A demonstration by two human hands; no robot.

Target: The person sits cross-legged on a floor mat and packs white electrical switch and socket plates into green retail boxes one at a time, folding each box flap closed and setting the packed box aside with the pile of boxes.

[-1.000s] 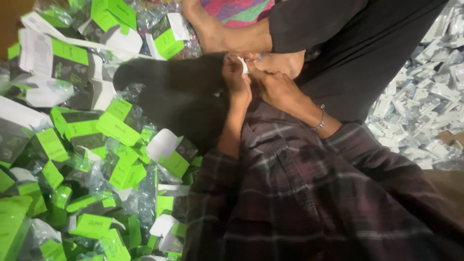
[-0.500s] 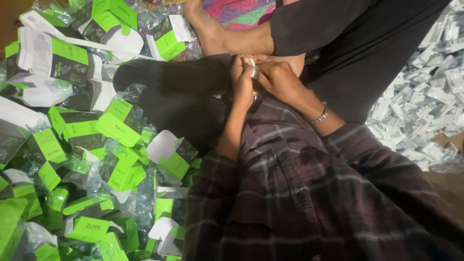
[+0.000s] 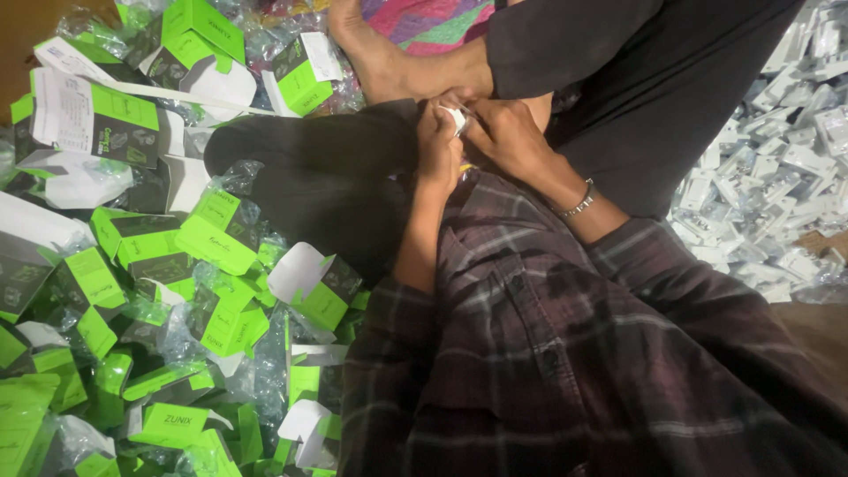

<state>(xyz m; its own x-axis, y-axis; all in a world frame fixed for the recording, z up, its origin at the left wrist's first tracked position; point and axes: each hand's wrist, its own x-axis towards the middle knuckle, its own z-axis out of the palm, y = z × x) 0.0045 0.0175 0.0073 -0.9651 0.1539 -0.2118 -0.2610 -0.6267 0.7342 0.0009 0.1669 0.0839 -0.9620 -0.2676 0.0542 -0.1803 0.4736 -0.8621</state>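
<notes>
Dim, uneven light is falling across the scene — the green boxes [image 3: 221, 231] at left are catching most of it and glowing vividly. The dark trousers [image 3: 327, 177] are sinking into near-black shadow. The plaid shirt [image 3: 565, 353] is showing soft — slightly blurred, close to the lens.

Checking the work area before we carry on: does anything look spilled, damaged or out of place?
Yes. Green-and-black cardboard boxes lie in a loose heap on the left, many open with flaps askew, mixed with crumpled clear plastic wrap. Both hands, left and right, pinch a small white part; it looks intact.
</notes>
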